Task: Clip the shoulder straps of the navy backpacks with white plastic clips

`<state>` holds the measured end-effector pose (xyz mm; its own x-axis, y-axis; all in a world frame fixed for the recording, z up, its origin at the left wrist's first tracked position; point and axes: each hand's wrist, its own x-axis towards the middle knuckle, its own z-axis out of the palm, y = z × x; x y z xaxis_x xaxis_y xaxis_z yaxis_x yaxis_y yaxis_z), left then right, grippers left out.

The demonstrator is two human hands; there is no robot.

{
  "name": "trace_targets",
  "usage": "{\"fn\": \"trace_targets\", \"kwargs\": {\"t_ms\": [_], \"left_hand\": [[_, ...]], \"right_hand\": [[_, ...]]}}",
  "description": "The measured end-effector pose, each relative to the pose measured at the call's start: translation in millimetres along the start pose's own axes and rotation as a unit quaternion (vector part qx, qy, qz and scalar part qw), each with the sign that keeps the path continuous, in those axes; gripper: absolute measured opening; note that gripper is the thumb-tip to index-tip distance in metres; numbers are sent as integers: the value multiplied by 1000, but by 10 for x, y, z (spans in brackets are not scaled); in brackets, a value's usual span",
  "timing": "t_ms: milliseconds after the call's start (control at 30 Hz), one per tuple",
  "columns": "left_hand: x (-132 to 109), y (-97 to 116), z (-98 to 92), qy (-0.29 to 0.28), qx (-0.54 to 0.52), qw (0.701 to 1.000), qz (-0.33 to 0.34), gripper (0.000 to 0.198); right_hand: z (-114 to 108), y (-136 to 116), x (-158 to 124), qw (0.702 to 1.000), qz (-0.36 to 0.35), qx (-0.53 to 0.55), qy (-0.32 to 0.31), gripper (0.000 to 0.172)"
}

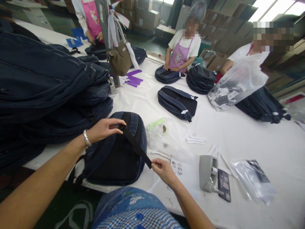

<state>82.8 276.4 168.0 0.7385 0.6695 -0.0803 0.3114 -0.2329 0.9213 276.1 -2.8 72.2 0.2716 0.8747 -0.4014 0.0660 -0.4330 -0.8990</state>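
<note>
A dark navy backpack lies on the white table in front of me, its black padded back and shoulder straps facing up. Across it runs a flat black webbing strap, stretched between both hands. My left hand, with a silver bracelet at the wrist, pinches the strap's upper end at a small black buckle. Lower and to the right, my right hand grips the strap's other end between thumb and fingers, just past the backpack's side.
A tall pile of navy backpacks rises at left. Right of me lie a grey tape dispenser, a phone and clear plastic bags. Another backpack lies farther off. Several people in aprons work across the table.
</note>
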Motion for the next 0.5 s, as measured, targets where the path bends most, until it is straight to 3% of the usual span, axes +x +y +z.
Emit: {"fn": "trace_targets", "kwargs": {"t_ms": [133, 233, 400, 500], "left_hand": [[48, -149, 41, -66, 97, 992, 53, 42], [69, -157, 114, -81, 154, 979, 106, 40], [68, -39, 233, -108, 240, 949, 171, 35], [63, 8, 294, -117, 252, 942, 190, 32]], "right_hand": [[144, 365, 92, 993, -24, -119, 15, 17], [269, 463, 162, 985, -42, -167, 11, 17], [411, 181, 321, 972, -136, -149, 124, 30], [463, -43, 496, 975, -178, -76, 113, 33]]}}
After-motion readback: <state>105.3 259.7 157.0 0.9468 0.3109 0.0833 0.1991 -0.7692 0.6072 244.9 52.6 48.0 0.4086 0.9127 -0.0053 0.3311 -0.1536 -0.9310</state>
